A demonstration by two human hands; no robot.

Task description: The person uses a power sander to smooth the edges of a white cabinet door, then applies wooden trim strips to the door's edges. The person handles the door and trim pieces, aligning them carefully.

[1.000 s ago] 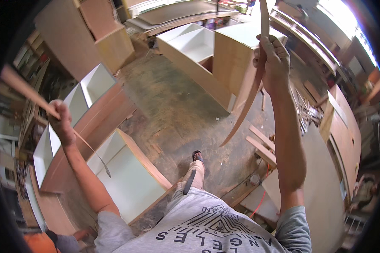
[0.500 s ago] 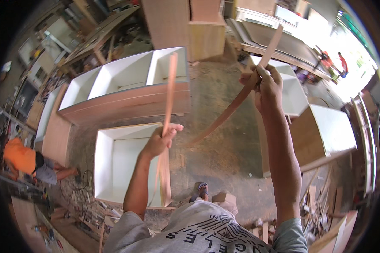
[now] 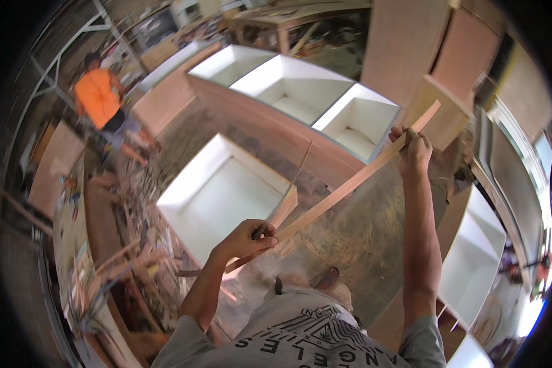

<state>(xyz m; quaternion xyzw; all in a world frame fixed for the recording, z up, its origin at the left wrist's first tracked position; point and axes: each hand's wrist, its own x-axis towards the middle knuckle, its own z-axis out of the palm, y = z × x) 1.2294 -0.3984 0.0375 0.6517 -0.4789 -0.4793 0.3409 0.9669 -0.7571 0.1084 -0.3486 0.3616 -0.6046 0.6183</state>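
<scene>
A long, thin wooden strip (image 3: 343,187) slants across in front of me. My right hand (image 3: 414,151) is closed around it near its upper end. Lower down, my left hand (image 3: 246,238) grips the same strip, whose tail passes out below the wrist. Also in my left hand is a second strip (image 3: 300,164), seen nearly edge-on and pointing up. Behind the left hand lies an open box-shaped cabinet (image 3: 227,161) with a white inside.
A long cabinet carcass (image 3: 276,130) with three white compartments lies beyond. Another white-lined cabinet (image 3: 475,257) stands at the right. Wood scraps (image 3: 138,264) litter the floor at the left. A person in an orange top (image 3: 98,101) is at the far left.
My view has swung left, so the cabinets appear shifted right and tilted. The right hand's strip, its lower end free before, now reaches my left hand. The left hand's strip has tilted over.
</scene>
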